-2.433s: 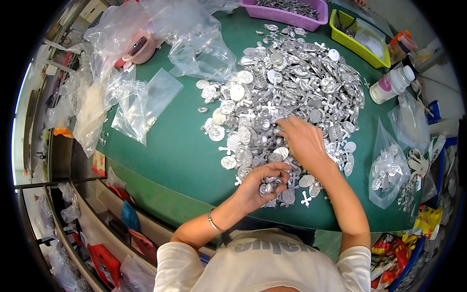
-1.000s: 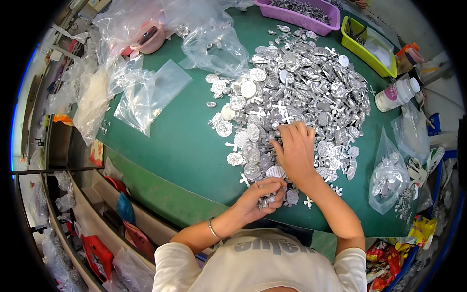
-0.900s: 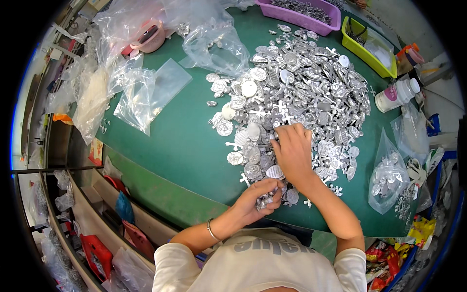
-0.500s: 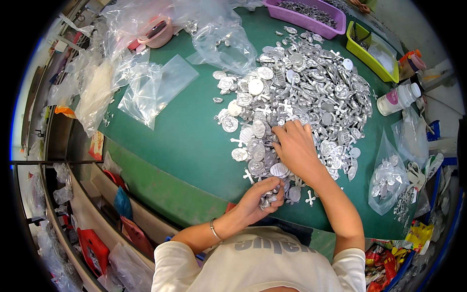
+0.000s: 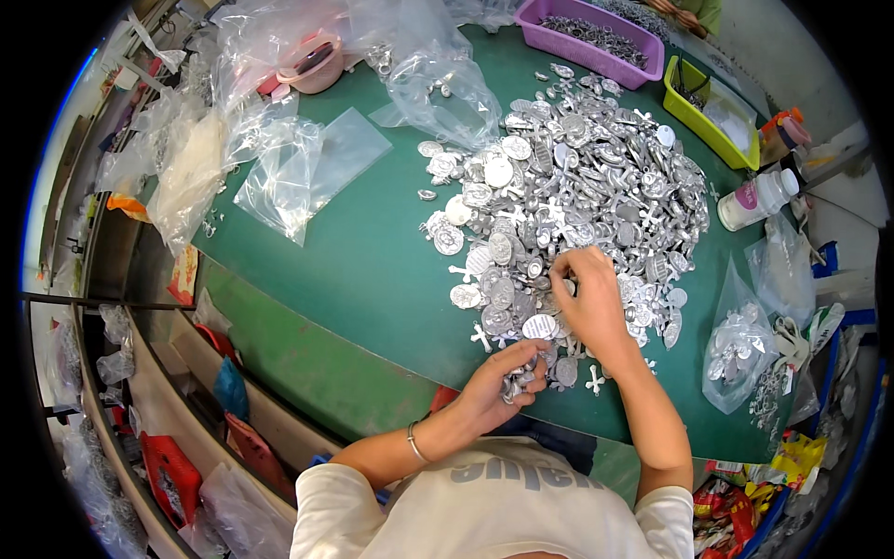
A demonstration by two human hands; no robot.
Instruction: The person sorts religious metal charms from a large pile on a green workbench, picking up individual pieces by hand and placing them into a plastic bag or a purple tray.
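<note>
A wide heap of silver metal pendants (image 5: 615,177), mostly oval and round medals with some small crosses, spreads over the green table. At the near edge of the heap, my left hand (image 5: 498,387) is cupped closed around several silver pendants (image 5: 519,382). My right hand (image 5: 593,303) is over the near middle of the heap, its thumb and fingers curled together in a pinch; what is between the fingertips, if anything, I cannot make out. Below the right hand, a small cross (image 5: 594,379) lies apart on the table.
Clear plastic bags (image 5: 298,177) lie at the left beside a pink bowl (image 5: 317,67). At the back are a purple tray (image 5: 596,42) of metal parts and a yellow-green tray (image 5: 712,112). A white bottle (image 5: 759,198) and a bag of pendants (image 5: 740,359) are at right. Another person's hands (image 5: 684,14) show far back.
My right hand has drawn back slightly toward me, its fingers lifting from the heap and curling together. My left hand stays nearly in place, holding its pendants. The whole view has shifted slightly.
</note>
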